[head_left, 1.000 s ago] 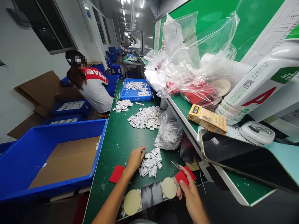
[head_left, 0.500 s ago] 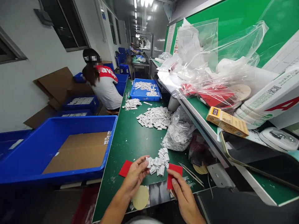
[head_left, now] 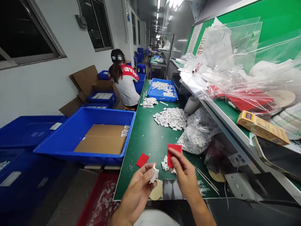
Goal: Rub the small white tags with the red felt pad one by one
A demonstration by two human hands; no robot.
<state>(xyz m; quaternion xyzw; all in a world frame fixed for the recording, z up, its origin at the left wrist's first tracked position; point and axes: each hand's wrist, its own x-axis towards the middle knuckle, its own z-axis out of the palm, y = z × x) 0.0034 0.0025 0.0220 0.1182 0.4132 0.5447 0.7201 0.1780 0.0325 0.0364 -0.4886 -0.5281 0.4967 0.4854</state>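
Between thumb and fingers, my left hand (head_left: 137, 188) pinches a small white plastic piece (head_left: 154, 174) with a notched top, raised over the front edge of the table. My right hand (head_left: 184, 175) grips a flat red square sheet (head_left: 174, 153) by its lower left part, up and to the right of the white piece; the two are apart. Behind the red sheet lies a small group of white pieces (head_left: 165, 163), partly hidden. A second red square (head_left: 142, 160) rests on the table left of them. Below my left fingers shows a round beige disc (head_left: 156, 191).
Tweezers (head_left: 208, 180) lie right of my right hand. Farther along the green table (head_left: 141, 138) are a heap of white pieces (head_left: 171, 118), a clear bag (head_left: 198, 131) and a blue tray (head_left: 150, 93). A big blue bin (head_left: 54, 141) stands left. A person (head_left: 128, 89) sits beyond it.
My left hand has lifted a white piece off the table, toward me. My right hand has raised the red sheet. The camera view has turned left.
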